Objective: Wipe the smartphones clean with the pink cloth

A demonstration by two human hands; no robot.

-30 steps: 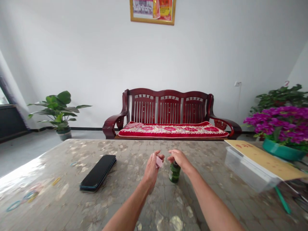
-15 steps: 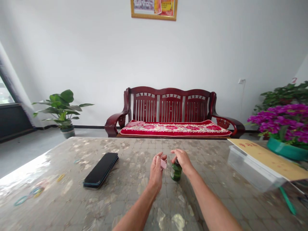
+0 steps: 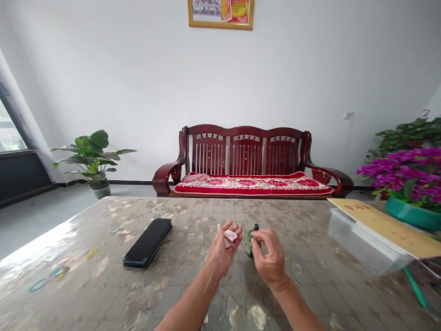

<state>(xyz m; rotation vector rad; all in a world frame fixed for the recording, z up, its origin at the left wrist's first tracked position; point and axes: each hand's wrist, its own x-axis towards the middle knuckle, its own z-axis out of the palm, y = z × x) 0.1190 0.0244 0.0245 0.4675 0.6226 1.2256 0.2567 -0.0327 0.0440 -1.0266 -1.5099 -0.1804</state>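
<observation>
My left hand (image 3: 223, 246) is turned palm up with the fingers loosely extended. A small folded piece of pink cloth or paper (image 3: 229, 237) rests in it, against the palm and fingers. To its right a small green bottle (image 3: 249, 248) with a dark top (image 3: 255, 227) stands upright on the table. My right hand (image 3: 270, 257) is in front of the bottle and covers much of it. Its thumb and forefinger come together in a pinch, the other fingers curled. Whether anything is between them, or whether they touch the bottle, I cannot tell.
A black phone-like slab (image 3: 147, 242) lies left on the patterned table (image 3: 193, 285), with several coloured bands (image 3: 60, 273) farther left. At right are a clear plastic box (image 3: 365, 239), a tan folder (image 3: 386, 227), a green stick (image 3: 415, 287) and purple flowers (image 3: 409, 174). A wooden bench (image 3: 244, 151) stands beyond.
My right hand has come off the bottle's top and moved down, closer to me, in front of it. My left hand has turned its palm upward, showing more of the pink piece.
</observation>
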